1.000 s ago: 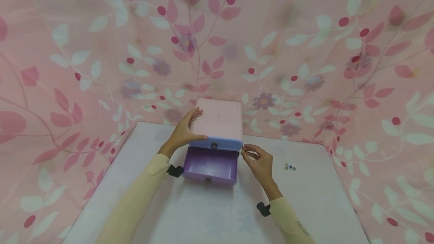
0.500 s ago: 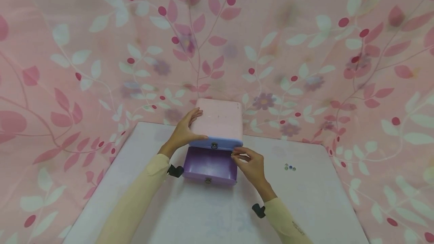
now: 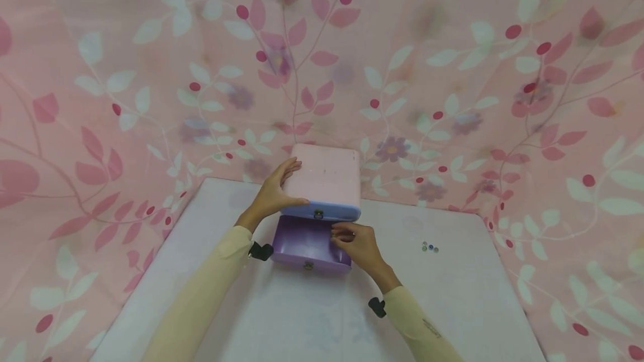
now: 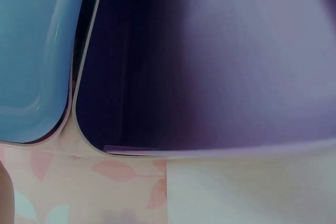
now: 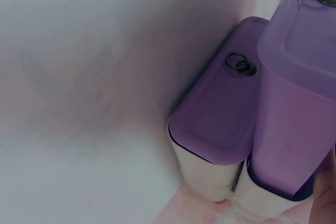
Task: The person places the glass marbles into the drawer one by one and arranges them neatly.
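Note:
A small chest of drawers with a pink top stands at the back of the table. Its blue drawer front has a ring pull. Below, a purple drawer is pulled out. Another purple drawer front, closed in its cream casing, shows in the right wrist view. My left hand rests on the chest's left edge, fingers and thumb extended over the corner. Above the pulled-out drawer's right side is my right hand, its thumb and fingers pinching a tiny thing that looks like a marble, mostly hidden.
Several small glass marbles lie on the white table to the right of the chest. A pink floral cloth hangs behind and around it. Black wrist mounts show beside both sleeves.
My right hand has moved left from beside the chest's front right corner to over the pulled-out drawer. The left hand and the chest stay in place.

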{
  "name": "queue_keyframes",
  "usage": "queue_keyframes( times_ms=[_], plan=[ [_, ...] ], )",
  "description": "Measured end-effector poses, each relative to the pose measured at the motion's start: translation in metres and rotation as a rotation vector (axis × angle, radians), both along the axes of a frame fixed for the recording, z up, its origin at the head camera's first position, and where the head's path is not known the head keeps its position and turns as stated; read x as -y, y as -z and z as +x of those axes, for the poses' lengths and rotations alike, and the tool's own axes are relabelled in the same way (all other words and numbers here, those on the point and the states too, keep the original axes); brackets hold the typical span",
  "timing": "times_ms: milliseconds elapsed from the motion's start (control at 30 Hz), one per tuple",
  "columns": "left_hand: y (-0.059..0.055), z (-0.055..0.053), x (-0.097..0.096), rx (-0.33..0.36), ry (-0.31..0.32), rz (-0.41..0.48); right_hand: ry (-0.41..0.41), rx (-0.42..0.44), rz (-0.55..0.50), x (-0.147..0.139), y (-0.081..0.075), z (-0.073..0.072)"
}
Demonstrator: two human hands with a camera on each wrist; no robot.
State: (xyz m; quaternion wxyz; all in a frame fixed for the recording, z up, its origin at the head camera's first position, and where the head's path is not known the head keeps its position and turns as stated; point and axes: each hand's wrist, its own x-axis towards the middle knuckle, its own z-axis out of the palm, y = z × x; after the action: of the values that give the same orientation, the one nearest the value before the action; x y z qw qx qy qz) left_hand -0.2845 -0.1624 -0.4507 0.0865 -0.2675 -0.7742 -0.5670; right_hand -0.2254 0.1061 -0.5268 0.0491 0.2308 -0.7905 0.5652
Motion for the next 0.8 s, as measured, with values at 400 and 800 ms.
queue_keyframes(
  times_ms=[400,800],
  plan=[
    [-0.0019,-0.001,-0.0007,0.018,-0.009,-0.005,-0.046,-0.018,0.256,0.0069,0.0015,-0.0049],
    [0.0021,-0.0025,-0.0008,-0.033,0.014,0.007,-0.082,-0.104,0.53,0.0104,-0.0001,-0.0097]
  ],
)
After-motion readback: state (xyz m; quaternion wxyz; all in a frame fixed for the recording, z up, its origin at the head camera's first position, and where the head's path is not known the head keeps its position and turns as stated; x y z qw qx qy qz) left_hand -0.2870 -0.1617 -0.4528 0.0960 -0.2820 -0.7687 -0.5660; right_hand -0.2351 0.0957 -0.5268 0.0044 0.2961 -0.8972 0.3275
